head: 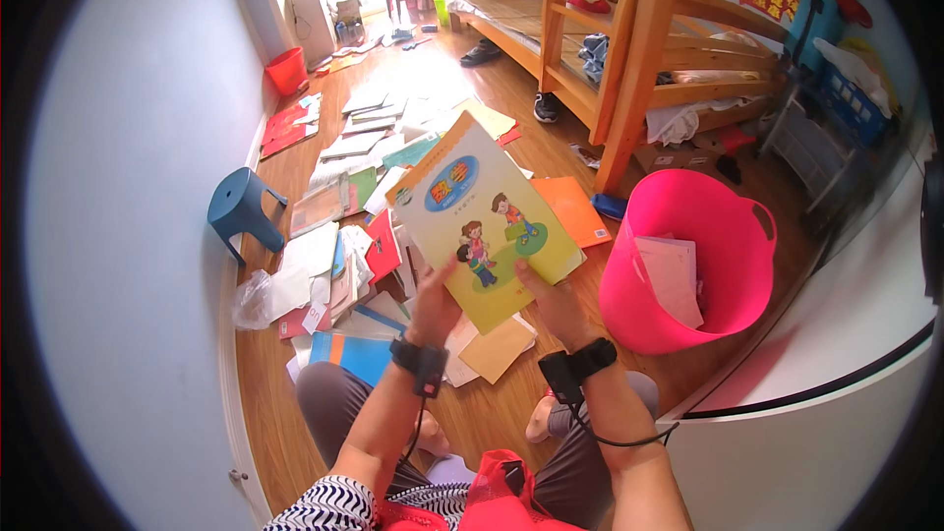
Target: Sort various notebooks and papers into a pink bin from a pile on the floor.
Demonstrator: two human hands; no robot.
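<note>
Both hands hold up a mathematics textbook (490,228) with cartoon children on its white and yellow-green cover. My left hand (436,310) grips its lower left edge, fingers hidden behind it. On the lower right, my right hand (558,307) clasps the book with the thumb on the front cover. Beneath it lie a tan paper envelope or booklet (498,350) and a blue book (352,358). A pink plastic tub (700,206) stands to the right of my right hand, with white papers (667,276) inside.
Books and papers (369,125) spread over the wooden floor ahead. A blue plastic stool (247,206) stands by the left wall, with a clear plastic bag (253,301) nearby. A red bucket (287,71) is farther off. A wooden bunk bed (634,81) borders the right, beyond the tub.
</note>
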